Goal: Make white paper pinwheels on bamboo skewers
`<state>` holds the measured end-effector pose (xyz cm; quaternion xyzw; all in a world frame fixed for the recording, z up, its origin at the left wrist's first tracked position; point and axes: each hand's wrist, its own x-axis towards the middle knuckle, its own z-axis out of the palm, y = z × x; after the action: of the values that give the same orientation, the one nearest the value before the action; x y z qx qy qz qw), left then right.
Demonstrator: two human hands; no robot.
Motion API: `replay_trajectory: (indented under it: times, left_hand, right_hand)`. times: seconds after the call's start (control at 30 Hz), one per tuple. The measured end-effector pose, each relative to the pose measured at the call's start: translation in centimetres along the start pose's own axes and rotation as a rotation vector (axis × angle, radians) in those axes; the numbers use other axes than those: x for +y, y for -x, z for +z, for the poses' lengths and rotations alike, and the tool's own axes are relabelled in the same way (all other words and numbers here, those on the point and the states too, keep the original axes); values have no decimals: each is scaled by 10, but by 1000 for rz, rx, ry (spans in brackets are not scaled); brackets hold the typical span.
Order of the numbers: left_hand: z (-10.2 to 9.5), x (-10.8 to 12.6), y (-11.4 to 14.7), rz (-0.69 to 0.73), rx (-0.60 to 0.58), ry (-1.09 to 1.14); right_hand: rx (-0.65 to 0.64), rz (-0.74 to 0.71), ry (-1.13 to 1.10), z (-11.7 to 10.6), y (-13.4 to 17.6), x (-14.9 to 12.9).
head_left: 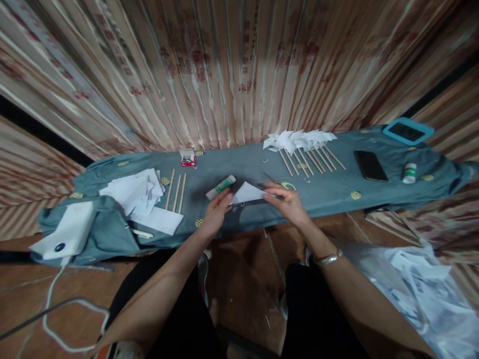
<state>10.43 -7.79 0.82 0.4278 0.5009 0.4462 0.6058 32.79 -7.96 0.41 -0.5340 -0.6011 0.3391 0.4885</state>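
Observation:
A white sheet of paper folded into a triangle [247, 192] is held between both hands over the cloth. My left hand [217, 209] pinches its left corner, and my right hand [287, 200] grips the right corner between thumb and fingers. Just beyond my left fingers a glue stick [220, 188] lies on its side. Behind my right fingers, partly hidden, is a pair of scissors [287, 186] with what looks like a green and yellow handle.
Paper pinwheels [299, 141] on wooden sticks lie toward the back. Leftward are loose wooden sticks [175, 192], a paper pile [136, 192], a small red box [187, 158] and a white device [71, 232]. Rightward are a phone [370, 165], another glue stick [409, 173] and a blue-framed clock [407, 131].

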Motion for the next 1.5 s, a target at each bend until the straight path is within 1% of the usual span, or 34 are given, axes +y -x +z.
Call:
replay_trajectory:
  times: [0.07,0.13,0.2,0.3,0.4,0.6,0.7,0.83,0.93,1.0,1.07,1.17,1.27,1.33,1.4,1.47,1.5]
  left_hand:
    - [2,8,1,-131,-36,219]
    - [4,14,4,-195,-78,338]
    - [5,18,6,-229,-89,402]
    - [5,20,8,-259,-68,438]
    - [4,19,7,-252,-54,432]
    - [1,17,7,-237,-70,389]
    - [1,15,6,-225,-52,369]
    - [3,13,5,-115,10,266]
    - [5,14,6,-67,-18,189]
    - [6,17,9,-93,-42,187]
    - [8,20,12,-151,-78,205]
    - [9,20,15,-250,-171,193]
    - [11,16,15,-281,-209,152]
    - [13,13,13,-264,-178,145]
    - [15,11,11,-240,-113,151]
    - [17,10,9,-218,-55,164]
    - [18,11,7,-206,-41,172]
  right_hand:
    - [-12,-12,-27,3,1,-6]
    - [-25,-18,-46,6,2,-10]
    - [-33,-15,-62,7,3,-13]
    - [-46,-11,-81,6,4,-14]
    - [-54,-6,-92,6,5,-13]
    - [-53,-24,-86,6,6,-13]
    - [-62,-20,-94,6,7,-14]
    - [-73,5,-116,6,7,-14]
    - [-82,9,-114,4,7,-15]
    - [-92,4,-108,2,7,-16]
    - [-101,-3,-106,1,6,-17]
    - [-117,-2,-97,-1,5,-21]
    - [-171,2,-83,-3,4,-28]
    - [-203,0,-85,-6,2,-31]
    - [-192,10,-93,-13,-2,-30]
    - [-122,34,-66,-22,-7,-24]
    - [-72,48,-20,-26,-9,-19]
